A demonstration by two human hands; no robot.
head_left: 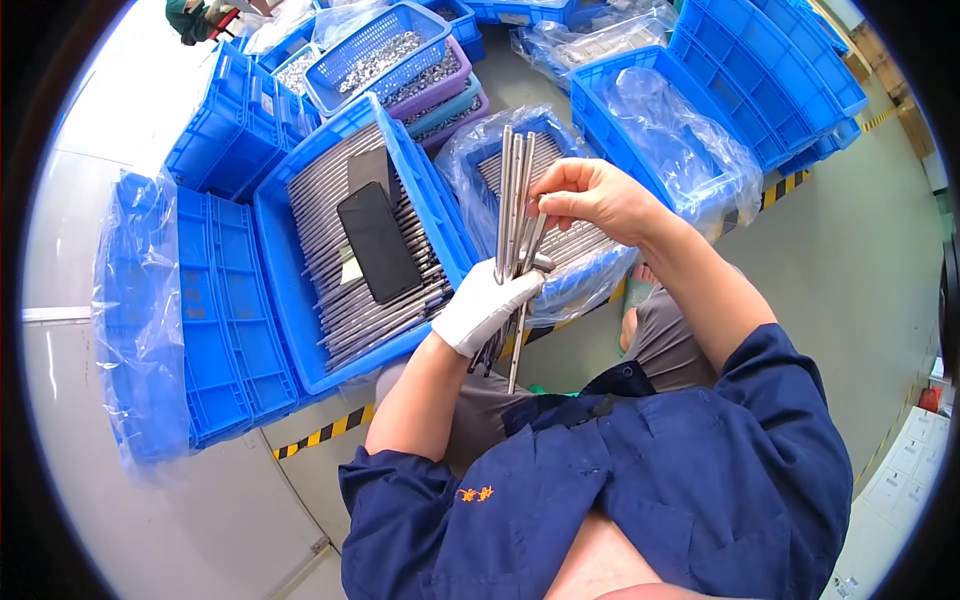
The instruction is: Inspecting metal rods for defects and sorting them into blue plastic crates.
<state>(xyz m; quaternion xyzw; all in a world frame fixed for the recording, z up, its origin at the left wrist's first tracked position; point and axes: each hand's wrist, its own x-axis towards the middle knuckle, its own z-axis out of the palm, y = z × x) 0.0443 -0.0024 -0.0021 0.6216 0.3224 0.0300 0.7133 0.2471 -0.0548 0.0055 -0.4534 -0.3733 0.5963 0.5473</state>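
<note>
My left hand (480, 312), in a white glove, is closed around a bundle of thin metal rods (511, 200). The rods stand roughly upright in it, their lower ends sticking out below the glove. Bare, my right hand (598, 203) pinches the upper end of one rod at the bundle's right side, thumb against fingers. Left of the hands, a blue crate (268, 230) holds many rods in rows, with a black phone (380, 243) lying on them. Behind my right hand, a plastic-lined blue crate (462, 165) contains more rods, partly hidden by my hands and arm.
Blue crates (215, 290) with plastic film stand at the left. Stacked baskets (440, 40) with small metal parts sit at the back. A blue crate (590, 120) with clear film is at the right, beside stacked crates (765, 75). Black-and-yellow tape (325, 432) marks the floor.
</note>
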